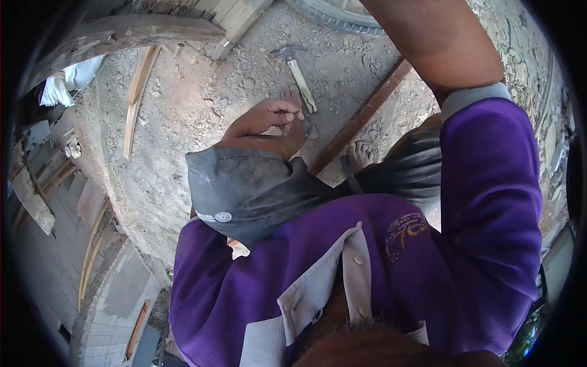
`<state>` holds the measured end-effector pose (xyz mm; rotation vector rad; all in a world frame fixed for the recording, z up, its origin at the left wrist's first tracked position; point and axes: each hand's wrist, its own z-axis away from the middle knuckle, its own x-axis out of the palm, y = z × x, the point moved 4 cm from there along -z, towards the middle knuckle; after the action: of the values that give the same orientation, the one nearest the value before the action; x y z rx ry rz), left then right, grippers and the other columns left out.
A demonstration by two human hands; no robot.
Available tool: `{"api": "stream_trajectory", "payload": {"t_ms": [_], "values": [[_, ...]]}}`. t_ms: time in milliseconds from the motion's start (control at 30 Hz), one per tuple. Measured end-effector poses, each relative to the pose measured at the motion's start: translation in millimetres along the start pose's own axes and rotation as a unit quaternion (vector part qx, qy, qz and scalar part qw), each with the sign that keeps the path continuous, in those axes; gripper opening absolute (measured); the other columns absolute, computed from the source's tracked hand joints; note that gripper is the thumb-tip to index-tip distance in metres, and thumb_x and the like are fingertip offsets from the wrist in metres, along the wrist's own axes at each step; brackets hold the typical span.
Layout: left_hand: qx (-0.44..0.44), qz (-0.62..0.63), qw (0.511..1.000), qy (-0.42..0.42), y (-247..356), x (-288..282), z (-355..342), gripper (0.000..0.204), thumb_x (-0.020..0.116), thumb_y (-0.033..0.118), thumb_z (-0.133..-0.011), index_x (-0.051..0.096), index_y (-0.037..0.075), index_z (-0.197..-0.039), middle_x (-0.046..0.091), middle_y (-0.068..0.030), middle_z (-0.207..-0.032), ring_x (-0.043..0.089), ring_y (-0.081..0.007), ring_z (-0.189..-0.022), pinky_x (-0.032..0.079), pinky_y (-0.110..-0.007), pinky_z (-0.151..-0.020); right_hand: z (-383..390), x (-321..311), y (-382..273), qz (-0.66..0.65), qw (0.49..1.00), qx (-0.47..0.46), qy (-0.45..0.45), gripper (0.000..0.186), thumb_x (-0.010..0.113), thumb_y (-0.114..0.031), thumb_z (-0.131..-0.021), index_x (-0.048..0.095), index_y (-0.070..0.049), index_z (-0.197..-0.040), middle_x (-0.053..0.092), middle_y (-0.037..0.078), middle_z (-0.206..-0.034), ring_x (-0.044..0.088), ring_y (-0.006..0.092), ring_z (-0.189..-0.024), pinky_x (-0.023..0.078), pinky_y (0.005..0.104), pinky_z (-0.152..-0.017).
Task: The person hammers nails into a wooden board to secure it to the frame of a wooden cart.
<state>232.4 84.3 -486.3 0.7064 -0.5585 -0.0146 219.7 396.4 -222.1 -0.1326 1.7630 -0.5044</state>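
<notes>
My left hand (266,116) is at my bare left foot, beside my bent knee in dark trousers (238,177), with its fingers curled closed; I cannot make out what, if anything, is in them. A hammer (301,82) with a dark head and pale handle lies on the dirt just beyond the foot. My right arm (437,40) reaches up out of the top of the frame, so that hand is not in view. A long reddish-brown wooden board (367,116) lies diagonally under me, with my right foot (361,153) next to it.
Weathered beams (128,33) and a tyre (339,18) are along the far side. A loose plank (137,98) lies at left, near white sacks (79,76). Farther left are grey blockwork (116,293) and scattered boards (33,202). Rubble covers the dirt around me.
</notes>
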Motion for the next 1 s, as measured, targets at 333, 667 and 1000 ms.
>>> {"api": "stream_trajectory", "payload": {"t_ms": [333, 667, 1000], "values": [[-0.016, -0.181, 0.976, 0.122, 11, -38, -31, 0.02, 0.07, 0.001, -0.091, 0.072, -0.002, -0.11, 0.073, -0.0048, -0.097, 0.067, -0.0135, -0.09, 0.054, -0.03, -0.083, 265, 404, 70, -0.227, 0.799, 0.476, -0.291, 0.036, 0.066, -0.019, -0.077, 0.076, -0.004, -0.108, 0.071, 0.021, -0.116, 0.069, 0.0345, -0.11, 0.055, 0.0443, -0.093], [0.123, -0.282, 0.886, 0.348, 158, -57, 56, 0.014, 0.071, -0.002, -0.09, 0.071, -0.002, -0.104, 0.072, -0.0038, -0.09, 0.066, -0.0092, -0.082, 0.054, -0.024, -0.076, 234, 438, 2, -0.265, 0.766, 0.544, -0.215, 0.037, 0.068, -0.025, -0.083, 0.074, -0.009, -0.115, 0.072, 0.016, -0.117, 0.069, 0.0331, -0.111, 0.056, 0.044, -0.093], [0.314, -0.58, 0.646, 0.384, 325, 10, 57, 0.014, 0.075, 0.006, -0.09, 0.075, 0.001, -0.103, 0.075, -0.0086, -0.09, 0.068, -0.0109, -0.08, 0.054, -0.026, -0.075, 238, 448, 21, -0.623, 0.51, 0.59, -0.068, 0.023, 0.065, -0.02, -0.082, 0.071, -0.001, -0.095, 0.068, 0.016, -0.085, 0.069, 0.0287, -0.079, 0.057, 0.0454, -0.069]]}}
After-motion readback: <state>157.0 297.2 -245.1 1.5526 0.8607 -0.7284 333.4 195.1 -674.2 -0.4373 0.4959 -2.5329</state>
